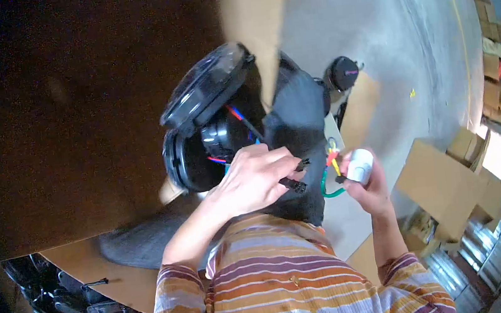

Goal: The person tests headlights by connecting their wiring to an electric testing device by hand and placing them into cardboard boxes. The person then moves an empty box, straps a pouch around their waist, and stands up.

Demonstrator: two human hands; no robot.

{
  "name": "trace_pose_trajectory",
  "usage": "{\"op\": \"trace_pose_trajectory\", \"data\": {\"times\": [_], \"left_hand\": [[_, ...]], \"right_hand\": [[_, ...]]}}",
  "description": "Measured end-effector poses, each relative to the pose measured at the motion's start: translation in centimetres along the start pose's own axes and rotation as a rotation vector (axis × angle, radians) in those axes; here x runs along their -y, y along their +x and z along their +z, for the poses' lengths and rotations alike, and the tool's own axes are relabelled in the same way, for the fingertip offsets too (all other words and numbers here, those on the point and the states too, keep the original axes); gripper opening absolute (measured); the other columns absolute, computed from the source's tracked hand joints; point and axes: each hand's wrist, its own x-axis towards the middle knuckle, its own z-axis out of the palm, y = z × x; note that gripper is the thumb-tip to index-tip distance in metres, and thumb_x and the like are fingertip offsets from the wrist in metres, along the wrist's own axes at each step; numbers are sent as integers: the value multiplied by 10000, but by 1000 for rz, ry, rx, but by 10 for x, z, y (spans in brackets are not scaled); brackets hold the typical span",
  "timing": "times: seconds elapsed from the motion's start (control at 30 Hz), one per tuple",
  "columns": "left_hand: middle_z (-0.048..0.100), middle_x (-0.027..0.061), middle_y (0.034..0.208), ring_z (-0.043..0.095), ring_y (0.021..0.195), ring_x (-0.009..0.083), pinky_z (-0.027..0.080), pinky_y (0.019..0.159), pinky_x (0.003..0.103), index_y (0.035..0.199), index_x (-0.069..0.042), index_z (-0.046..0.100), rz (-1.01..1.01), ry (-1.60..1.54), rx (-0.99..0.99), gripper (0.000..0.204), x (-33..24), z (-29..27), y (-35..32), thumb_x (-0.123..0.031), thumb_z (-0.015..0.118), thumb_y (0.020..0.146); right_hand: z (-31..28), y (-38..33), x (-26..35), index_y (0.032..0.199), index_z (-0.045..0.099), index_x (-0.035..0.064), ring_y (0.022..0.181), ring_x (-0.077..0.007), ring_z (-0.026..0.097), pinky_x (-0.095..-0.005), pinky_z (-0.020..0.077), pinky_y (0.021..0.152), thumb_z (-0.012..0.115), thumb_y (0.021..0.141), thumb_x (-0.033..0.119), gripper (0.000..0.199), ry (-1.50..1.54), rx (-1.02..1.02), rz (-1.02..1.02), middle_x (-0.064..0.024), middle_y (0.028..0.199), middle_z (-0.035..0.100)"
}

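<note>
**A:** What do your hands hold?

**B:** Your left hand [259, 177] is curled closed, with two black connector ends [294, 185] poking out past its fingers. Your right hand [368, 182], a little apart from it, pinches a white rounded piece [360, 166]. A green wire [325, 186] loops between your hands and ends at your right fingers, beside a short yellow wire [334, 165].

**A:** And the thing being worked on?

**B:** A glossy black round unit [207, 92] rests tilted by your lap, just beyond your left hand, its halves looking parted. A red-and-blue wire [236, 113] shows between them. A large dark brown surface [68, 117] fills your left side.

**A:** Which step does this look like?

**B:** Sorting or readying the wiring, as far as one can judge; the connector ends and the white piece are not touching. From here, the next move seems to call for a steady left grip, slack in the leads and a clear look at each end.

**A:** Any writing or brand?

**B:** None you can read here. A black canister [344, 72] on the grey floor [389, 56] carries a small pink mark, too small to make out. The cardboard boxes [440, 182] at your right show no legible print.
</note>
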Motion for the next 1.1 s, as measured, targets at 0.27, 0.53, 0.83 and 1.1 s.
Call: {"op": "trace_pose_trajectory", "data": {"times": [0.27,0.53,0.83,1.1], "left_hand": [[461,32,564,451,510,194,354,472,281,944,-46,473,-55,-132,122,501,-30,30,11,-54,448,444],[406,-2,560,411,464,140,336,421,249,953,-73,486,-11,230,-7,555,-39,57,11,-40,548,402],[381,-6,547,384,440,120,301,402,234,962,-75,487,18,350,-81,529,-38,66,10,-68,530,435],[361,-23,528,375,425,94,289,397,230,912,-83,520,116,532,-196,430,-34,69,16,-108,503,483]], "right_hand": [[-5,-17,11,925,366,23,733,-91,436,-216,357,652,495,583,4,366,131,221,141,-32,783,446],[-14,-28,-5,909,388,30,734,-88,432,-215,355,667,504,579,13,350,278,160,96,-23,795,440],[-14,-26,-12,885,375,38,673,-64,413,-188,348,589,492,613,1,299,300,114,52,-11,745,431],[-9,-22,-20,942,356,32,694,-75,402,-199,346,608,506,636,19,341,432,141,183,-16,773,419]]}}
